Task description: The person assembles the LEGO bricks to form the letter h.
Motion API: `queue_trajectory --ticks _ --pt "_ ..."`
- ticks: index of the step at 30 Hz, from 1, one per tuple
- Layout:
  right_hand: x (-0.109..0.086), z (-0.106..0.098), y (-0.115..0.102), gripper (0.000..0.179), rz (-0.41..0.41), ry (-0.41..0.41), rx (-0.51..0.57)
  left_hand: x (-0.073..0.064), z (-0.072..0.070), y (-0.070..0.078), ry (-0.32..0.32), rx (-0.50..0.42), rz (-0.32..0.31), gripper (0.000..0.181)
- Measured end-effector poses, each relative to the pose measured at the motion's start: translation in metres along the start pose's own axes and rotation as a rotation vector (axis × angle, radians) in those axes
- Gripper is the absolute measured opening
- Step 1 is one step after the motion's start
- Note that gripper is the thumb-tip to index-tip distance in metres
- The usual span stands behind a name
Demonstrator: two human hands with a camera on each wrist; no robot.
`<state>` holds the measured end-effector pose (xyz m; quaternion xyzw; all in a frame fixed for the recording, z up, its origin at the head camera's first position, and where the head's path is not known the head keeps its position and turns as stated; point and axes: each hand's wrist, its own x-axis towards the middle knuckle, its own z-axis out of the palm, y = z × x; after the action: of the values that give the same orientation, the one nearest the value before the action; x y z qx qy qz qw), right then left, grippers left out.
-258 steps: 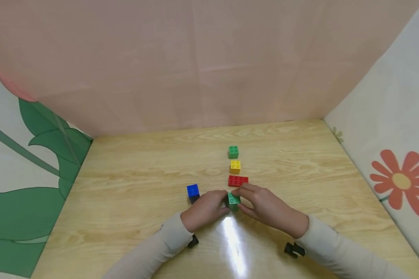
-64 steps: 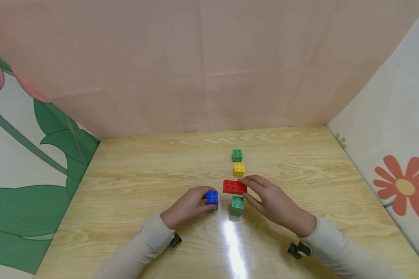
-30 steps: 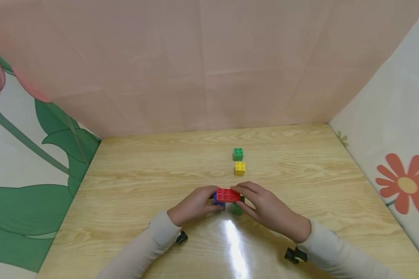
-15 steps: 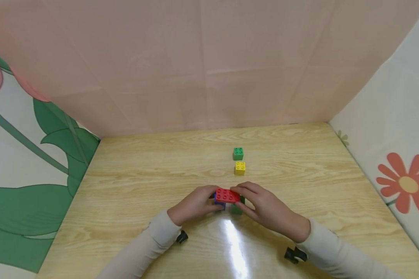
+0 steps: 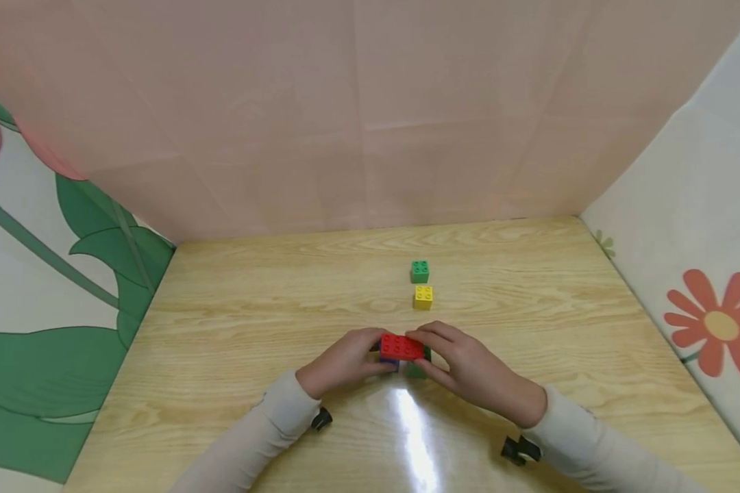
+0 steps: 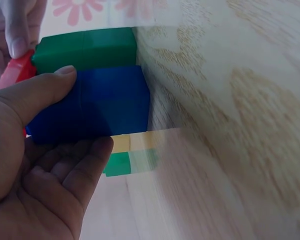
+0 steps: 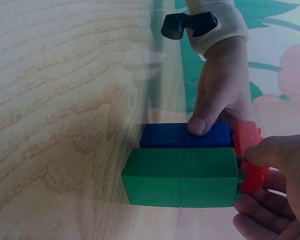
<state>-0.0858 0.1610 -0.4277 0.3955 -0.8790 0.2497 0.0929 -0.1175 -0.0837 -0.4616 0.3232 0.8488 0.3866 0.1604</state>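
Note:
My left hand [image 5: 344,359] grips a stack of two blue bricks [image 6: 107,102] between thumb and fingers. Beside it stands a stack of two green bricks [image 7: 180,177], with a narrow gap between the stacks in the head view. A long red brick [image 5: 401,346] spans the tops of both. My right hand [image 5: 469,366] pinches this red brick near its right end. Green studs show between the green stack and the red brick in the right wrist view. Both stacks stand upright on the table.
Farther back on the wooden table [image 5: 253,301] sit a yellow brick [image 5: 423,298] and, behind it, a single green brick [image 5: 420,272]. A pink cloth wall [image 5: 358,137] closes the back; patterned panels flank the sides.
Earlier both hands held the green stack. Then the left hand brought the blue stack rightward beside it, and the right hand moved the red brick over both. Little differs in the last second.

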Motion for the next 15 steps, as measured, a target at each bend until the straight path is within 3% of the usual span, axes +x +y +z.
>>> queue_trajectory --ticks 15 --pt "0.0019 -0.0018 -0.0002 0.042 -0.028 -0.005 0.003 0.0011 -0.0008 -0.0024 -0.008 0.022 0.007 0.039"
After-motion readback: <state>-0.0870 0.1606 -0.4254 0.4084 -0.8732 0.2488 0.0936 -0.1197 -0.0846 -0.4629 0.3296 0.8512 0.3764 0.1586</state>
